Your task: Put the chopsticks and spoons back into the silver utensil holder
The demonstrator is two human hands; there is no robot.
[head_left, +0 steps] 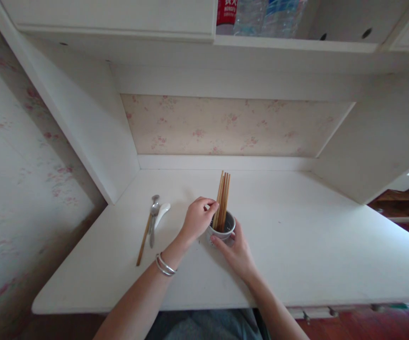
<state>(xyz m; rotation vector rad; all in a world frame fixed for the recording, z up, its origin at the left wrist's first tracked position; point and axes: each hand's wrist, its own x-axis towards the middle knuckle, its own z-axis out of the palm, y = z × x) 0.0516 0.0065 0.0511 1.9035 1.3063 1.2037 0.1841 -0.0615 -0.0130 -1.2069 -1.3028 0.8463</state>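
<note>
A grey-white cup (221,233) with a dark inside stands on the white desk, holding several wooden chopsticks (223,200) that rise nearly upright. My left hand (199,216) is at the cup's left rim, its thumb and fingertips pinched on a chopstick at the left side of the bunch. Around the cup's right and near side, my right hand (237,252) is wrapped with thumb and fingers. Left of my left hand lie a white spoon (161,214), metal spoons (153,219) and a single chopstick (143,241). The cup's lower right side is hidden by my right hand.
The white desk (296,255) is bounded by a left side panel (80,104), a right panel (377,137) and a low back ledge (225,163). Overhead, a shelf (296,45) holds plastic bottles (250,19). Floral wallpaper (30,189) covers the wall at left.
</note>
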